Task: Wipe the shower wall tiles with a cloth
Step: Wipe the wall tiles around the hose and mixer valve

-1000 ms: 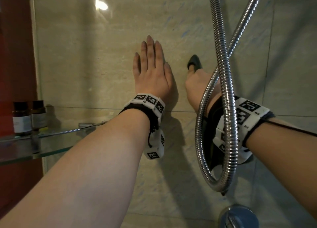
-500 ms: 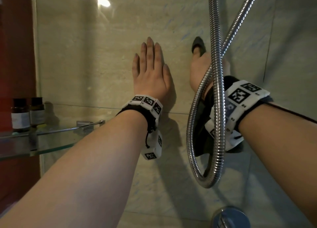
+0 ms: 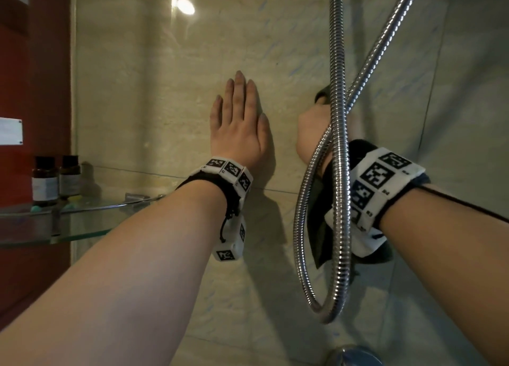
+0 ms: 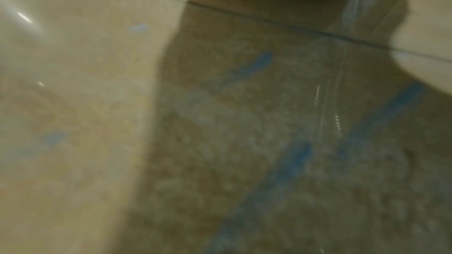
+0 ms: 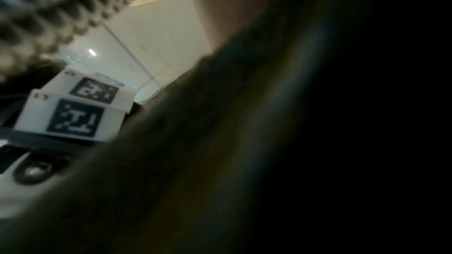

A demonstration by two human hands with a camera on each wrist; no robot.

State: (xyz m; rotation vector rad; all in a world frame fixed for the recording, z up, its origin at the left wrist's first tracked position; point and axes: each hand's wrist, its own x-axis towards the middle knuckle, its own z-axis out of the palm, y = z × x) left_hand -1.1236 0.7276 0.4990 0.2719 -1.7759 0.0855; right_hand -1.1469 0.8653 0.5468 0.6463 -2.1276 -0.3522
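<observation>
The left hand (image 3: 238, 134) lies flat on the shower wall (image 3: 154, 95). Its fingers (image 3: 239, 95) are straight and close together, and they point up. They hold nothing. The palm presses on a big pale tile, just above the line where two tiles meet.

The right hand (image 3: 314, 134) is beside it, a little to the right. It presses a dark cloth (image 3: 322, 93) against the wall. One end of the cloth peeks out above the hand. More of the cloth hangs down under the wrist, behind the white wrist band (image 3: 380, 189). The fingers of this hand are hidden behind the hand and the hose, so I cannot tell if they curl round the cloth or just push on it. The right wrist camera is mostly dark and blurry and does not help.

A shiny metal shower hose (image 3: 340, 145) hangs in a long loop in front of the right hand and wrist. The bottom of the loop is below the wrist.

The wall tiles are beige with faint blue streaks (image 4: 293, 159). A round light (image 3: 185, 6) shines back from the wall, high up.

On the left there is a glass shelf (image 3: 82, 225). Two small brown bottles (image 3: 45, 181) stand on it, side by side, well apart from the hands. Behind them the wall is red (image 3: 41, 76). A round metal knob (image 3: 354, 356) shows at the bottom edge.
</observation>
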